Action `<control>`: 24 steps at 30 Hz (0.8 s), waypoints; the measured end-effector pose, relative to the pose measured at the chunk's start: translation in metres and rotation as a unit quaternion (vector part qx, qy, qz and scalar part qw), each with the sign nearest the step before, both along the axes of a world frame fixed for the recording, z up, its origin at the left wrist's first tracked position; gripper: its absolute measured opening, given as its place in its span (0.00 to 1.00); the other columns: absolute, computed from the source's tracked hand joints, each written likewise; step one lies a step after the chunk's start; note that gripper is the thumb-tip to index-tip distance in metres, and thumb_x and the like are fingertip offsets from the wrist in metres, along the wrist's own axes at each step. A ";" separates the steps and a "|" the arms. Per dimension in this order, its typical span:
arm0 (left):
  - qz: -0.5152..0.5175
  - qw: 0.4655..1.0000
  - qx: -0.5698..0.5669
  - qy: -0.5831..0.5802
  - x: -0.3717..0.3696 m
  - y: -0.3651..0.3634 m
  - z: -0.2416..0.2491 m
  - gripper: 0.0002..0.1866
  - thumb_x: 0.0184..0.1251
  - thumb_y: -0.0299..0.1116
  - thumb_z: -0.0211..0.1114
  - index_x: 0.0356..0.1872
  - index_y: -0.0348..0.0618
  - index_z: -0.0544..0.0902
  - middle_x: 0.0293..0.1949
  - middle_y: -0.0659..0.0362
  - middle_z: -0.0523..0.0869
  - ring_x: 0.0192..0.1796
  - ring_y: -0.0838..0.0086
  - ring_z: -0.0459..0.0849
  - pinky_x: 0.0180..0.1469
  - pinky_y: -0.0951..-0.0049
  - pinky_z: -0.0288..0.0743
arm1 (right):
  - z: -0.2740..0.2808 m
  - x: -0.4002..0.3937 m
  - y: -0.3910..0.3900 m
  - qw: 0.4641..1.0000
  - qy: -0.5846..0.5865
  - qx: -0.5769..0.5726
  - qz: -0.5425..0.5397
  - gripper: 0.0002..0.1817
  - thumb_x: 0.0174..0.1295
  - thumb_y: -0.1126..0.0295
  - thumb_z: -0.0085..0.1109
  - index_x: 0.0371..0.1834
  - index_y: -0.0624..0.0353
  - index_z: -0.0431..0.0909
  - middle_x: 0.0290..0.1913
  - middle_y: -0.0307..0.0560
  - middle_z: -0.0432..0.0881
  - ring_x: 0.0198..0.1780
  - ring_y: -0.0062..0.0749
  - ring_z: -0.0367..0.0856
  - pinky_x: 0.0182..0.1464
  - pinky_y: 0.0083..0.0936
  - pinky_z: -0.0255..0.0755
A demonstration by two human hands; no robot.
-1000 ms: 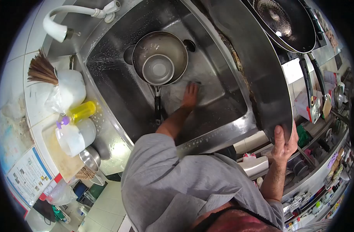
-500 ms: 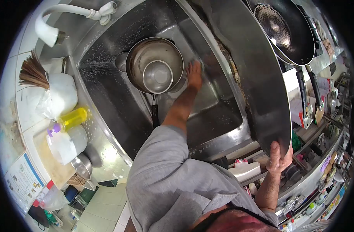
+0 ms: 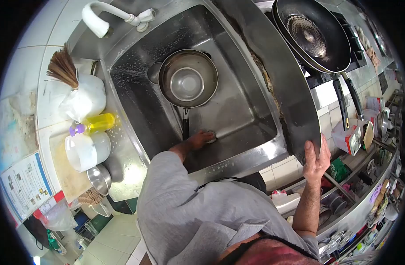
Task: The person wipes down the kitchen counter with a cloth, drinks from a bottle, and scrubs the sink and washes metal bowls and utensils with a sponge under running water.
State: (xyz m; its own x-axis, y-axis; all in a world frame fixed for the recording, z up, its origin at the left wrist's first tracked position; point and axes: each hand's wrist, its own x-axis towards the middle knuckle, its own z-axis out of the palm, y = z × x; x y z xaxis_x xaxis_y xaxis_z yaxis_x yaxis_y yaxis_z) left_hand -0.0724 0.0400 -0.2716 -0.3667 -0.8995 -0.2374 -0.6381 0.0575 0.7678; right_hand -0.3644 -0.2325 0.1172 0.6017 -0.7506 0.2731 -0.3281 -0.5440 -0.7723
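My left hand is low in the steel sink, near its front wall, with fingers curled at the floor. A small pale thing shows at its fingertips; I cannot tell what it is. Just beyond lies a frying pan with a black handle, and a round metal bowl sits inside it. Part of another round metal piece peeks out beside the pan. My right hand grips the near end of a curved metal panel, thumb on the face towards the sink.
A white faucet stands at the sink's back left. Along the left ledge are a bottle of yellow liquid, white tubs, a stick brush and a steel bowl. Black frying pans rest on the stove beyond the panel.
My left hand has moved from beside the pan towards me, near the sink's front wall, and its fingers have curled. The view has shifted slightly; my right hand stays on the panel.
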 end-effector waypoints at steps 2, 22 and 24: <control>0.012 0.998 0.034 -0.044 -0.003 0.013 0.024 0.29 0.47 0.24 0.55 0.57 0.49 0.70 0.60 0.55 0.68 0.59 0.53 0.66 0.60 0.56 0.58 | -0.001 0.000 0.000 1.000 -0.008 -0.002 0.005 0.19 0.58 0.77 0.53 0.54 0.70 0.69 0.48 0.62 0.75 0.48 0.46 0.75 0.52 0.33 0.66; 0.377 0.776 0.137 -0.486 0.078 -0.392 -0.017 0.28 0.62 0.36 0.45 0.62 0.31 0.59 0.66 0.46 0.55 0.69 0.51 0.47 0.65 0.47 0.44 | 0.004 -0.010 0.006 0.996 0.069 0.023 -0.046 0.16 0.52 0.75 0.50 0.38 0.80 0.73 0.38 0.66 0.77 0.39 0.51 0.78 0.45 0.37 0.70; 0.394 0.794 0.149 -0.439 0.122 -0.411 -0.005 0.29 0.62 0.36 0.46 0.63 0.31 0.58 0.66 0.45 0.55 0.69 0.50 0.47 0.65 0.47 0.44 | 0.005 -0.007 0.007 0.997 0.063 0.023 -0.045 0.15 0.53 0.74 0.50 0.36 0.79 0.73 0.38 0.67 0.77 0.40 0.52 0.78 0.44 0.39 0.71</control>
State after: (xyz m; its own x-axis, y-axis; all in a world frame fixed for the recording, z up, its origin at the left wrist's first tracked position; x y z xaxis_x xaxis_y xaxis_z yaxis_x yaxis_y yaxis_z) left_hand 0.0492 -0.3714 -0.2768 0.7062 -0.6237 -0.3351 -0.6823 -0.7259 -0.0868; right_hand -0.3716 -0.2256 0.1225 0.5586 -0.8131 0.1637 -0.4705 -0.4732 -0.7448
